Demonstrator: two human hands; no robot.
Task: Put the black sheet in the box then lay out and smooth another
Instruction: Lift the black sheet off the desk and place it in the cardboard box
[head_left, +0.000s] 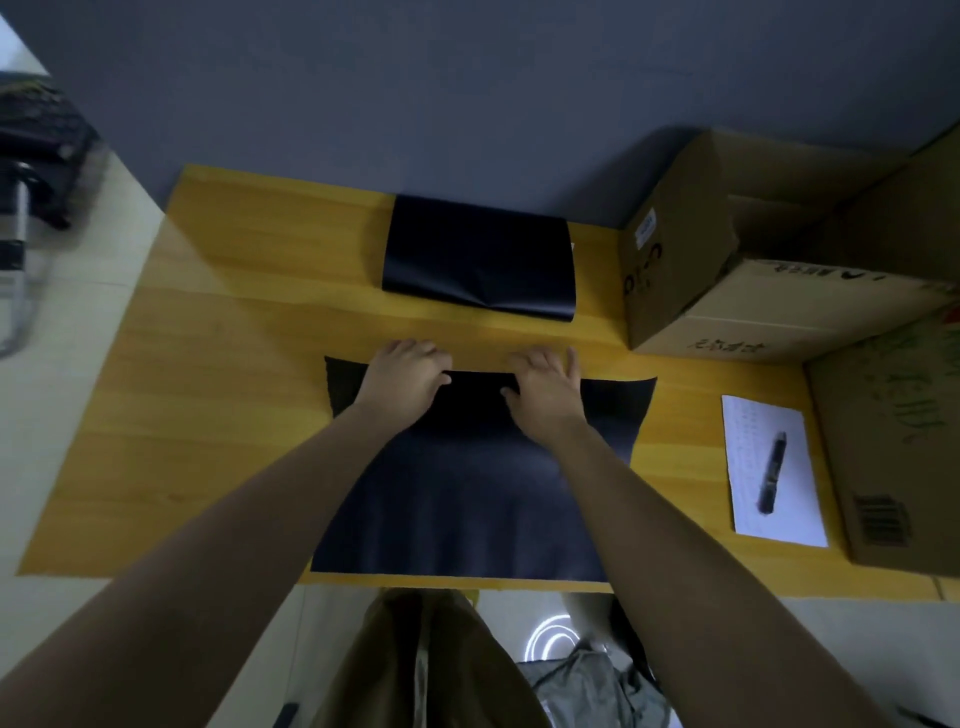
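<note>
The table is yellow wood-grain, smooth and faintly shiny. The near black sheet looks matt, the far folded one slightly glossy. The boxes are plain brown cardboard.

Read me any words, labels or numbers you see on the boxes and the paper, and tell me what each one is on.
Far cardboard box, side: large dark and orange letters, partly cut off, not readable.
White sticker on that box: too small to read.
Handwritten marks on that box's lower flap: upside down, blurred, unreadable.
Near box: green scribbles and a barcode, no legible digits.
Paper sheet under the pen: faint rows, too small.
</note>
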